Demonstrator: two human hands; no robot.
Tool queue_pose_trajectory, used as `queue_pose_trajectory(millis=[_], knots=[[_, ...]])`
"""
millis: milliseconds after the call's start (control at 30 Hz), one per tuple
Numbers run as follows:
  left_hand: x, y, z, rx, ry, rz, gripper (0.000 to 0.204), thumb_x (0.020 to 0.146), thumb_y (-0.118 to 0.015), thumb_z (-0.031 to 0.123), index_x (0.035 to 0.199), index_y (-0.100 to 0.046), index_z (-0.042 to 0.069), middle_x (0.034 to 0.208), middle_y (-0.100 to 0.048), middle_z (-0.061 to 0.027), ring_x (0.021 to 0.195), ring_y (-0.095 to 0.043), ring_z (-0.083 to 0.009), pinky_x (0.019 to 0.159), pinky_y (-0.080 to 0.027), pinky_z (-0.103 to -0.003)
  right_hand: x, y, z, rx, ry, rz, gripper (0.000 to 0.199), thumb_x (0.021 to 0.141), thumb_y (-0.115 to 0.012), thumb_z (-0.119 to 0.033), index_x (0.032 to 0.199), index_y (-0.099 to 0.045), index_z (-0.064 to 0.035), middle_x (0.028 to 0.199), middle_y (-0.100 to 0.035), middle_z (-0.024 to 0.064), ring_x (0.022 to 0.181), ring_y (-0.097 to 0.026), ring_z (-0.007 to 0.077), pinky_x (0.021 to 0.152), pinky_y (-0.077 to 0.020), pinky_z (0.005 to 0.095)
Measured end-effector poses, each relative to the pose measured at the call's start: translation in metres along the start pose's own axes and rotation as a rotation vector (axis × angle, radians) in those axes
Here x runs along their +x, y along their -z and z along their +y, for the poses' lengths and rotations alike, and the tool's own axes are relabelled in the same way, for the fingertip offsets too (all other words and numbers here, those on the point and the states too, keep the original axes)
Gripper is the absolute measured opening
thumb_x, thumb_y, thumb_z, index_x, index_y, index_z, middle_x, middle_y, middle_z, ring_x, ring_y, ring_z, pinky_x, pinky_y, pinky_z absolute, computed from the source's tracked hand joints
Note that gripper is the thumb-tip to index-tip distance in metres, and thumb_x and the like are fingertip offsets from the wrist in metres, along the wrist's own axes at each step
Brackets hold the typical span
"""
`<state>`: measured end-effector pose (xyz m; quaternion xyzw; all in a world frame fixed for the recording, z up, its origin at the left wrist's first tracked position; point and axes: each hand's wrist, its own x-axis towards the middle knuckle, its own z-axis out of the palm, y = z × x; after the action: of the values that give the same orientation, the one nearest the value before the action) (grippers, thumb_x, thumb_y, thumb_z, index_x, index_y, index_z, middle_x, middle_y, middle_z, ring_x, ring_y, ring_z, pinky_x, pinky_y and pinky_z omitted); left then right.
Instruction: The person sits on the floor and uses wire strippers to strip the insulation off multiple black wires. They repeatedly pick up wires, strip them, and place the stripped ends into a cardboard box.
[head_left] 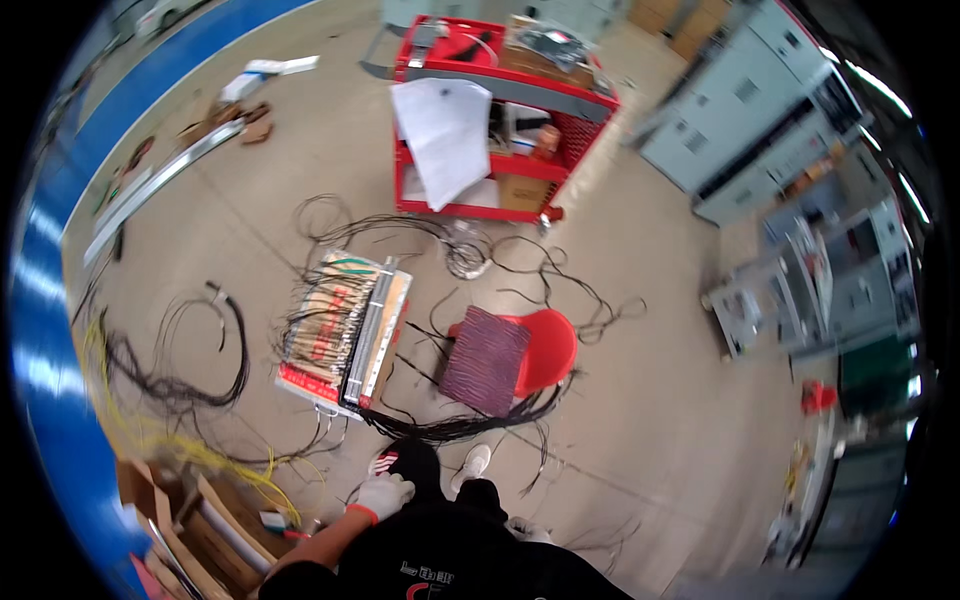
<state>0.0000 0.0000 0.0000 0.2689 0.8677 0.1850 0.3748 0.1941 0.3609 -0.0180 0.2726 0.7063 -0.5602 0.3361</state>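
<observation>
My left hand [384, 496], in a white glove with an orange cuff, is beside a black cloth-like shape [412, 462] with a red and white patch. Its fingers look curled, and whatever may be inside them is hidden. A white shape low by my right side looks like my gloved right hand [527, 530]; my dark clothing covers most of it and its fingers do not show. Ahead of me on the floor is a panel [330, 320] with rows of wiring and grey metal rails. A thick black cable bundle [450, 430] runs from its near end toward the right.
A red stool [548, 350] with a purple striped cloth [487, 360] stands right of the panel. Farther off is a red tool cart [580, 130]. Loose cables [170, 385] and cardboard boxes [225, 530] lie at left. Grey cabinets [720, 110] line the right.
</observation>
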Motion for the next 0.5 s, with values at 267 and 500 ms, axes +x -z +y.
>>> queue_pose_trajectory(millis=[267,500], knots=[[-0.074,0.059,0.136,-0.209,0.368,0.267,0.024,0.095,-0.052,0.030,0.095,-0.064,0.010,0.078,-0.070,-0.0153,0.074,-0.068,-0.0359,0.068,-0.052,-0.052,0.049,0.102,-0.077,-0.405,0.044,-0.462,0.022,0.101,-0.057,-0.022,0.115,-0.064,-0.0063,0.106,-0.066,0.0032,0.101,-0.059,0.0122,0.091,-0.0459,0.0266],[-0.044,0.071,0.133,-0.595,0.523,0.313,0.028,0.099,-0.048,0.031,0.105,-0.062,0.008,0.088,-0.070,-0.0216,0.085,-0.067,-0.0429,0.077,-0.052,-0.053,0.075,0.107,-0.214,-0.540,-0.057,-0.461,0.022,0.101,-0.058,-0.024,0.112,-0.067,-0.0075,0.096,-0.070,0.0014,0.093,-0.064,0.0113,0.085,-0.0494,0.0269]])
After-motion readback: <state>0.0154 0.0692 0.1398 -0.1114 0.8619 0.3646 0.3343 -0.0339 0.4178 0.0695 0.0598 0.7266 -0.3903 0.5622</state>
